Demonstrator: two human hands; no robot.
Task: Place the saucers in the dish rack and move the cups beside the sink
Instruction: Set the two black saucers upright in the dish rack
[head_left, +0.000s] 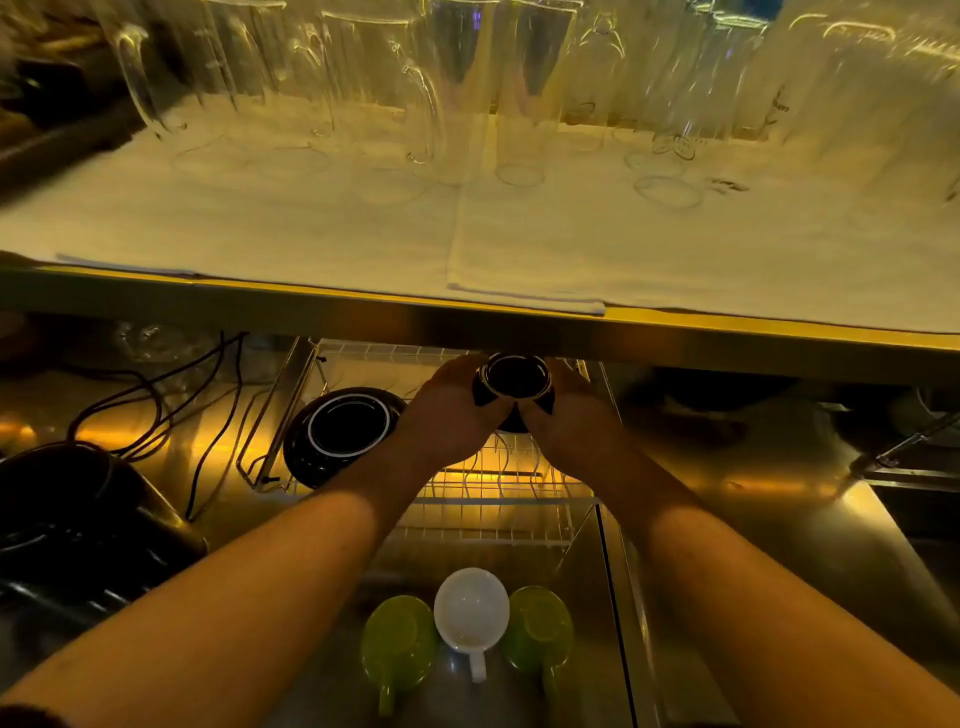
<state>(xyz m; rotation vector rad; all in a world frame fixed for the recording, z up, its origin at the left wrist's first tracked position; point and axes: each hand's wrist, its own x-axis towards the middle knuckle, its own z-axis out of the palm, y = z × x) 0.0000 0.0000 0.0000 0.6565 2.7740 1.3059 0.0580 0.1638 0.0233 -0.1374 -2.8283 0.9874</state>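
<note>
Here both hands meet at the far edge of the rack (493, 499), tucked under the lip of the shelf (467, 332) above. The left hand (449, 410) and right hand (569, 415) are curled round a dark saucer (514, 384) from either side, with a second dark piece showing just beneath it, so it may be a small stack; I cannot tell how many. Another saucer (345, 428) already leans in the rack's left corner. Three cups sit near the front edge of the counter, upside down: a green cup (400, 642), a white cup (471, 608) and a second green cup (540, 631), close together, the white one touching or nearly touching its neighbours.

The risks, as I judge them: the shelf edge hangs low over the hands, so lifting could knock the rim against it. If it is a stack, the lower piece could slip free between the palms. Dim light hides the rack's wires, so a saucer could miss its slot and topple onto the leaning one. Drawing the forearms back low could sweep the cups.
</note>
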